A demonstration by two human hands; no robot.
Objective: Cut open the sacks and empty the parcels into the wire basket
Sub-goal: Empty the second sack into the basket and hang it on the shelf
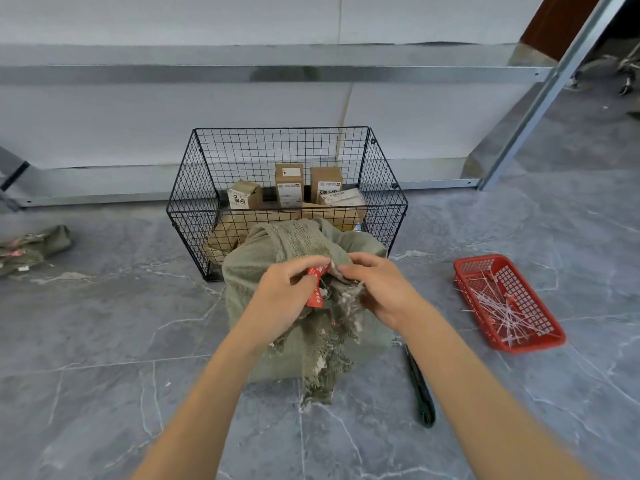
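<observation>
Working at the tied neck of the green sack (pixel 249 271), we pinch the red tag (pixel 317 287) between the thumb and curled fingers of the left hand (pixel 285 292). The right hand (pixel 379 289) curls its fingers round the bunched, frayed cloth just beside it. The sack stands on the grey floor (pixel 104 323), right in front of the wire basket (pixel 194 188); whether the two touch we cannot tell. The basket sits at the far edge of the floor, below the white wall, with several brown parcels (pixel 289 185) inside it.

The step, as we judge it, is freeing the seal that closes the neck. To do it well we draw the tag away from the cloth so the tie stands clear. We also hold the neck firmly below it with the right hand, so that a blade meets only the tie, not our fingers or the parcels. The dark cutter (pixel 420 389) lies on the floor just right of the sack, and one hand must let go to take it. The cut tie belongs, we think, in the red tray (pixel 535 342) toward the right edge of the floor, where white ties (pixel 495 306) lie. Flattened sacks (pixel 31 247) lie at the left edge.
</observation>
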